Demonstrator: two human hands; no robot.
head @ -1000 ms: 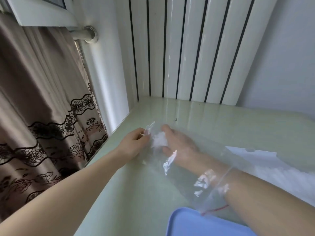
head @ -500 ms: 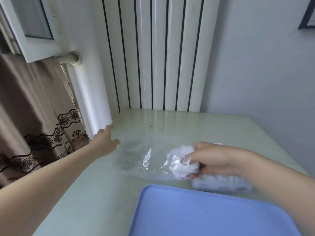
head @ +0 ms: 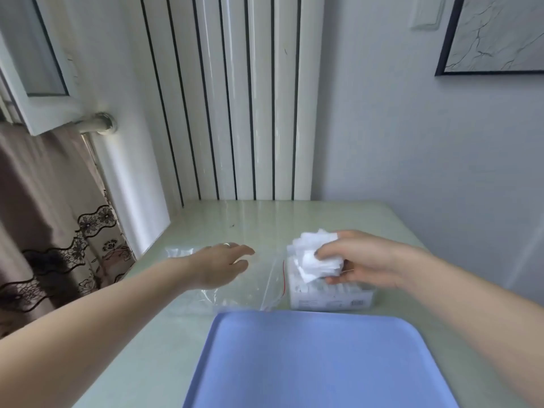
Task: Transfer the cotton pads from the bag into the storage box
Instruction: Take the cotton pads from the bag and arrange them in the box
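Observation:
My right hand point(head: 362, 260) grips a bunch of white cotton pads point(head: 313, 254) just above the clear storage box point(head: 329, 298), which stands on the table behind the blue tray and holds more white pads. The clear zip bag point(head: 235, 290) with a red seal line lies flat on the table to the left of the box. My left hand point(head: 220, 266) hovers over the bag with fingers spread, holding nothing.
A blue tray point(head: 318, 363) fills the near part of the pale green table point(head: 294, 219). A white radiator point(head: 229, 98) and wall stand behind the table. A brown lace-trimmed curtain point(head: 53, 219) hangs at the left, and a framed picture point(head: 494, 33) at the upper right.
My right hand pulled out of the bag with a bunch of cotton pads and carried it right, over the storage box. My left hand let go of the bag and opened.

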